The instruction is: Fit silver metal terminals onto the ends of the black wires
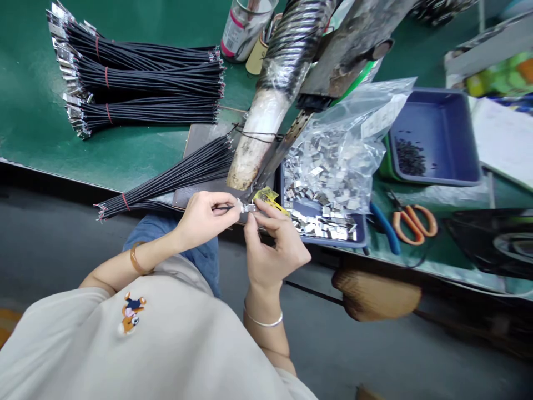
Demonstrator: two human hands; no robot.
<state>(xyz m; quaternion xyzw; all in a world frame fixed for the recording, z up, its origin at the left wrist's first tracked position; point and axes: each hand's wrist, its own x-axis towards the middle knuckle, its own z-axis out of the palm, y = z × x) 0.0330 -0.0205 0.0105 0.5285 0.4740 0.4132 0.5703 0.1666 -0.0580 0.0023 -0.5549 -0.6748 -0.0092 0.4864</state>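
My left hand [204, 218] is closed in a pinch on a thin black cable whose metal plug end [248, 208] sticks out to the right. My right hand [270, 244] is closed too, thumb and fingers pinching that same small metal connector from the other side. Both hands meet just off the table's front edge, below a wrapped machine arm [270, 105]. A loose bundle of black cables [175, 178] tied with a red band lies on a dark board just left of my hands. A blue tray of small metal shells [328, 222] sits right of them.
Tied bundles of finished cables [141, 83] lie at the back left on the green mat. A clear bag of metal shells [345, 144] rests over the tray. A larger blue bin [437, 139], orange scissors [412, 219], blue-handled pliers [385, 228] and a jar [244, 28] stand around.
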